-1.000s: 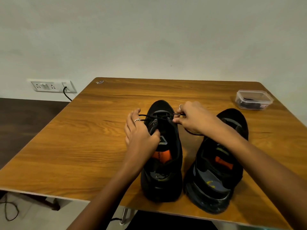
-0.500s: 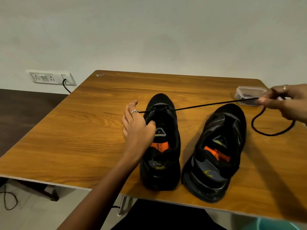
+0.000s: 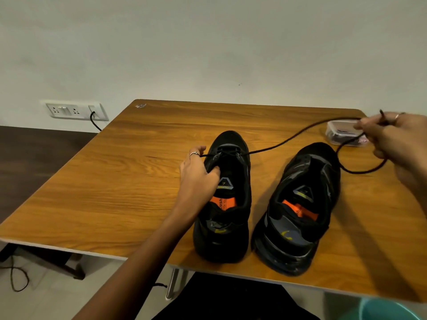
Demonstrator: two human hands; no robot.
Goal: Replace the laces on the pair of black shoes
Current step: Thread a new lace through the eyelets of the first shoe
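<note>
Two black shoes stand side by side near the table's front edge, toes pointing away. My left hand [image 3: 197, 174] grips the left side of the left shoe [image 3: 227, 204] by its upper, thumb inside the opening. A black lace [image 3: 288, 140] runs through the eyelets nearest the toe and stretches up to the right. My right hand [image 3: 392, 139] pinches that lace near its tip, high at the right edge, and a loop of the lace hangs below the hand. The right shoe [image 3: 300, 209] has no lace visible.
A small clear plastic box [image 3: 339, 135] holding dark laces sits at the table's back right, partly behind my right hand. The wooden table [image 3: 138, 181] has a wall socket [image 3: 76, 110] with a plugged cable to its left. A teal object [image 3: 390, 310] shows at the bottom right.
My right hand pulled the lace out from the left shoe far to the right and upward, drawing its length through the eyelets. The left hand stayed on the shoe.
</note>
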